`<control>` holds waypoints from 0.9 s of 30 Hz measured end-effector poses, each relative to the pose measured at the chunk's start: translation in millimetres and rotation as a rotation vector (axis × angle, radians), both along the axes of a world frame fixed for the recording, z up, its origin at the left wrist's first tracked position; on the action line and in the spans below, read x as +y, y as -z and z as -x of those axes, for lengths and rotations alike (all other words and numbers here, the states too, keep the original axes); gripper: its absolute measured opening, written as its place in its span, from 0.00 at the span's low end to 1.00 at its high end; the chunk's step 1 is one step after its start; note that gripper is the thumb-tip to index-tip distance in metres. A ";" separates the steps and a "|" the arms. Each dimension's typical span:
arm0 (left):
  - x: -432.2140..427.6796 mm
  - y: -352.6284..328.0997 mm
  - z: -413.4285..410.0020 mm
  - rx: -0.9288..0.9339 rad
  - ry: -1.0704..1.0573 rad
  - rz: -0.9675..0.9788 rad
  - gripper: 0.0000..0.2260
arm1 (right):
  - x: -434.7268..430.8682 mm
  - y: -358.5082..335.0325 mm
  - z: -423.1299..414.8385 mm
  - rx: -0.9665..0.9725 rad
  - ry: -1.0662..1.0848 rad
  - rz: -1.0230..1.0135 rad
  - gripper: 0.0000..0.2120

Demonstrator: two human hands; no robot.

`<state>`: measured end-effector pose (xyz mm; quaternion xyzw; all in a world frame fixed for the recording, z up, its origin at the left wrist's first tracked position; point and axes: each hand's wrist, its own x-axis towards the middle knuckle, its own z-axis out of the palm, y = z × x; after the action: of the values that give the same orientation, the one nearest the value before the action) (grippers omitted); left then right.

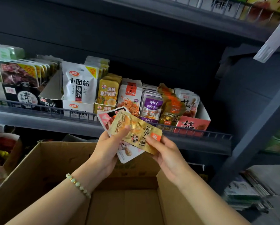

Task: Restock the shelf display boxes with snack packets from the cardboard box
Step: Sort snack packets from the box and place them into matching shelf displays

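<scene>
My left hand [109,147] grips a small fan of snack packets above the open cardboard box [43,161]. On top lies a gold packet [138,133]; a white and pink packet [127,154] sticks out beneath it. My right hand [164,153] pinches the gold packet's right end. The shelf display boxes stand just behind, among them a gold box [170,109], a purple one [150,108] and a red one [191,125], each with packets upright in it.
A dark wire rail [54,109] runs along the shelf's front edge. More display boxes fill the shelf to the left [79,88]. A dark upright post [257,127] stands at the right, with stacked goods [246,195] low beside it. Another shelf hangs overhead.
</scene>
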<state>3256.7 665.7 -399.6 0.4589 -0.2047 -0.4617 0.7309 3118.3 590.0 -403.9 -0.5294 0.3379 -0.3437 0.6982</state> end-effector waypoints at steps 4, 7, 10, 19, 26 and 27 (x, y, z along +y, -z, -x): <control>-9.5 4.8 9.1 0.017 0.069 -0.002 0.15 | -18.4 -1.5 20.2 -0.050 0.015 -0.059 0.22; -19.6 8.9 20.7 0.051 0.188 -0.013 0.13 | -33.6 -5.5 37.3 -0.054 -0.009 -0.039 0.21; -35.5 9.8 28.6 -0.071 0.235 -0.007 0.12 | -49.4 -15.6 53.4 0.066 -0.027 0.099 0.17; -96.1 15.4 10.9 -1.128 0.296 -0.097 0.07 | -122.8 -71.8 96.0 0.283 0.241 0.859 0.10; -137.0 14.7 5.1 -1.670 0.317 -0.126 0.28 | -157.2 -60.1 79.5 0.366 0.244 1.017 0.13; -139.6 15.7 5.9 -1.661 0.328 -0.122 0.29 | -158.9 -57.3 78.9 0.383 0.247 1.048 0.12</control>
<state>3250.9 526.0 -415.2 0.6520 -0.7138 -0.0852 0.2412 3039.4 431.2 -346.6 -0.8142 0.3023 -0.4425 0.2233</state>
